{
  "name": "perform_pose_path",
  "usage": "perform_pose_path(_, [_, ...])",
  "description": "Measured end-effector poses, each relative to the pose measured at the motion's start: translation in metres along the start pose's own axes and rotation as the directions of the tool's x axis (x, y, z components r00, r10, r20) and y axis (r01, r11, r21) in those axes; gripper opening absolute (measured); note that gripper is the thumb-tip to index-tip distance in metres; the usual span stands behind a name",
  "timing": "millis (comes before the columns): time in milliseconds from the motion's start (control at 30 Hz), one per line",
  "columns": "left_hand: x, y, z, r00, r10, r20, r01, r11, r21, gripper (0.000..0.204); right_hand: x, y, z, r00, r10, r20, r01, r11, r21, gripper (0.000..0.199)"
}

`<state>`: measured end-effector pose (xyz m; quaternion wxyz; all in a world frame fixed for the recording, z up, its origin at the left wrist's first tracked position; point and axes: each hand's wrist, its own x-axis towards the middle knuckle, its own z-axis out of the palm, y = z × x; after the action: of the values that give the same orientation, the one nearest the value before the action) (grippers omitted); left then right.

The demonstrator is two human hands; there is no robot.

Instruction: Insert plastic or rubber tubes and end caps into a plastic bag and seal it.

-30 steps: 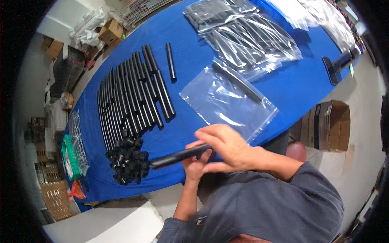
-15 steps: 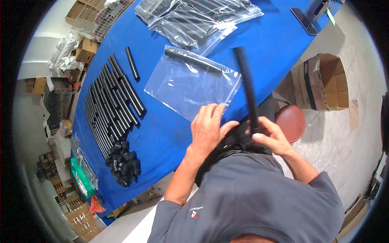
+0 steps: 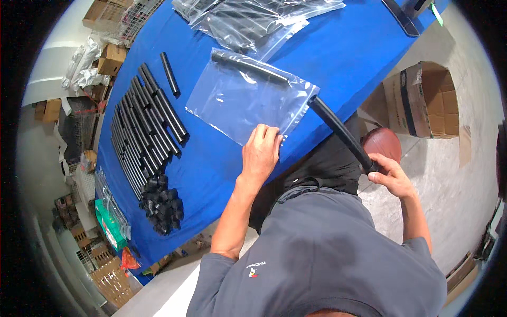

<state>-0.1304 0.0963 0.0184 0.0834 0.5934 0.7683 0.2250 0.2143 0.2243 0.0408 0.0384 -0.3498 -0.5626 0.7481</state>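
Observation:
My right hand (image 3: pixel 390 173) is closed round the near end of a black tube (image 3: pixel 342 132). The tube slants away to the left, its far end at the right edge of a clear plastic bag (image 3: pixel 237 100); whether that end is inside the bag's mouth I cannot tell. Another black tube (image 3: pixel 256 70) lies inside the bag along its far side. My left hand (image 3: pixel 259 153) has its fingers closed at the bag's near right corner, on the table's front edge.
Rows of black tubes (image 3: pixel 148 121) lie on the blue-covered table (image 3: pixel 206 174) at left, one tube (image 3: pixel 169 74) apart. Small black caps (image 3: pixel 161 206) are heaped nearby. Filled clear bags (image 3: pixel 248 26) lie at the far side. A round stool (image 3: pixel 384 142) and open carton (image 3: pixel 422 100) stand at right.
My right hand has moved right and the tube has tilted, its far end coming down to the bag's right edge. My left hand's fingers have closed at the bag's corner.

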Motion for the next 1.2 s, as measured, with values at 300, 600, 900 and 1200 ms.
perform_pose_path(300, [0.008,-0.004,-0.016,0.996,-0.045,-0.074,0.03,0.982,-0.184,0.008,0.0,-0.007,0.003,0.996,0.078,0.047,-0.071,0.988,-0.138,0.04])
perform_pose_path(600, [0.009,0.008,-0.021,0.978,-0.039,-0.206,0.0,0.983,-0.186,0.005,0.027,-0.043,0.021,0.997,0.066,0.047,-0.045,0.935,-0.353,0.039])
perform_pose_path(900, [0.014,0.016,-0.027,0.959,-0.02,-0.282,-0.035,0.982,-0.187,0.005,0.131,-0.05,0.084,0.832,-0.536,0.147,0.423,0.44,-0.792,0.04])
perform_pose_path(1200, [0.027,0.022,-0.038,0.941,0.001,-0.337,-0.089,0.965,-0.245,0.007,0.213,-0.053,0.121,0.722,-0.665,0.189,0.381,0.156,-0.911,0.04])
